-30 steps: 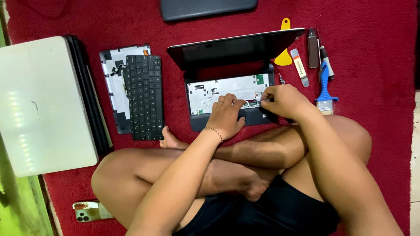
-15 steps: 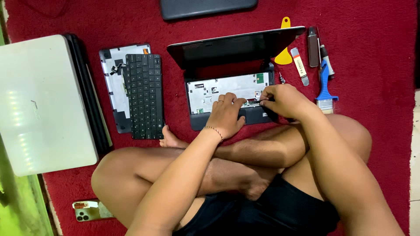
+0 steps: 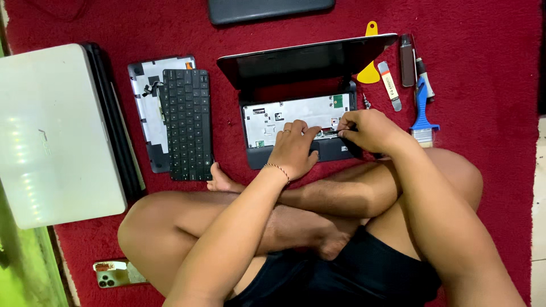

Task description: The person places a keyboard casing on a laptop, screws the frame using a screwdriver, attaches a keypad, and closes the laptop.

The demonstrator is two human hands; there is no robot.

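A small black laptop (image 3: 267, 116) lies open on the red carpet with its keyboard taken out, so the silver inner plate shows. My left hand (image 3: 294, 148) rests flat on the laptop's palm rest, fingers spread on the plate. My right hand (image 3: 364, 129) pinches a thin dark tool, a screwdriver (image 3: 335, 133), whose tip touches the plate's lower middle. The removed black keyboard (image 3: 187, 122) lies to the left on a grey cover panel (image 3: 147, 108).
Tools lie at the right: a yellow pry pick (image 3: 369, 68), a white tool (image 3: 389, 85), a dark case (image 3: 407, 59), a blue brush (image 3: 422, 113). Stacked laptops, white on top (image 3: 54, 133), sit at left. Another dark laptop (image 3: 267, 8) is at top, a phone (image 3: 116, 274) below.
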